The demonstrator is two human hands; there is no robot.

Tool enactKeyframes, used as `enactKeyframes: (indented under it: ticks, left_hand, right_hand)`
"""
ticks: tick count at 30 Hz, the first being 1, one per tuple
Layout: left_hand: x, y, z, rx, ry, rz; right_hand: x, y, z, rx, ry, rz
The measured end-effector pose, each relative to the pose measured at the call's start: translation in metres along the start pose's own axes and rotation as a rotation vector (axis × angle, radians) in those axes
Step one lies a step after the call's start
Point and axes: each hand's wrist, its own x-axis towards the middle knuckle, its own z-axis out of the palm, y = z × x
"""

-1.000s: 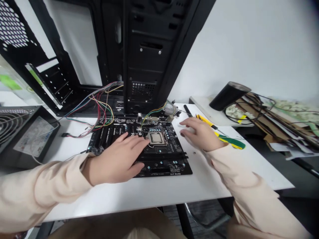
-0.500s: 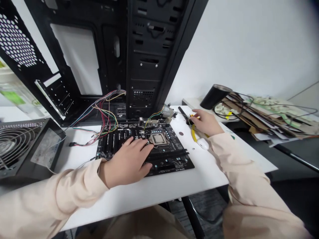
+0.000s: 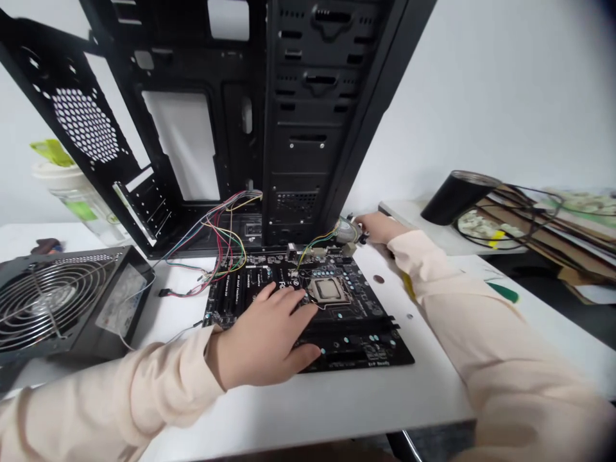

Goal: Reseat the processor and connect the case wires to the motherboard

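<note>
My left hand (image 3: 269, 333) lies palm down on the black motherboard (image 3: 370, 343), fingers spread, its fingertips left of the silver processor (image 3: 330, 290) in its socket. The hand covers part of the expansion slots. My right hand (image 3: 382, 228) reaches to the far side of the board, its fingers closed at the edge of a round CPU cooler (image 3: 345, 232). Some of those fingertips are hidden. Thin coloured wires (image 3: 315, 240) run from the cooler to the board. Behind both stands the black computer case (image 3: 301, 167).
A power supply with a fan (image 3: 52, 301) sits at left, a lidded bottle (image 3: 81, 199) behind it. Loose front-panel cables (image 3: 224, 237) trail out of the case. A dark coin-like disc (image 3: 378, 279) lies right of the board; a black cylinder (image 3: 457, 196) and stacked cardboard (image 3: 524, 231) are farther right.
My right hand has left the yellow-handled tool and moved left to the CPU cooler. My left hand stays on the motherboard. The view has shifted, showing more of the left side.
</note>
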Motion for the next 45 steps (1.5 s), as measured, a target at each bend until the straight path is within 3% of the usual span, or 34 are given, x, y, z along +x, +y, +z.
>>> enactKeyframes:
  ticks: [11, 16, 19, 23, 27, 30, 34, 39, 45]
  left_hand:
    - [0.000, 0.003, 0.000, 0.010, 0.012, -0.003]
    - [-0.001, 0.004, -0.002, 0.005, 0.005, -0.017]
    - [-0.001, 0.004, -0.003, -0.017, -0.006, -0.026]
    - [-0.001, 0.003, -0.003, -0.015, 0.005, -0.006]
    - [-0.006, 0.006, -0.002, 0.036, 0.076, 0.059]
    - [-0.013, 0.015, -0.011, 0.070, 0.151, 0.116]
    - [-0.017, 0.027, -0.044, 0.036, 0.280, 0.093]
    - [0.006, 0.033, -0.085, -0.271, 0.471, -0.103]
    - [0.054, 0.036, -0.097, -1.115, 0.246, -0.340]
  right_hand:
    - [-0.008, -0.005, -0.002, -0.006, -0.026, 0.025]
    - [-0.013, 0.006, -0.010, 0.051, 0.039, 0.119]
    - [-0.024, 0.020, -0.028, 0.084, 0.109, 0.193]
    - [-0.051, 0.031, -0.070, 0.119, 0.216, 0.271]
    - [-0.093, 0.022, -0.118, 0.135, 0.376, 0.296]
    - [-0.134, 0.004, -0.143, 0.220, 0.541, 0.208]
    - [-0.181, -0.020, -0.159, 0.302, 0.624, 0.017]
    - [-0.206, -0.042, -0.166, 0.296, 0.634, -0.215]
    - [-0.209, -0.062, -0.165, 0.326, 0.621, -0.373]
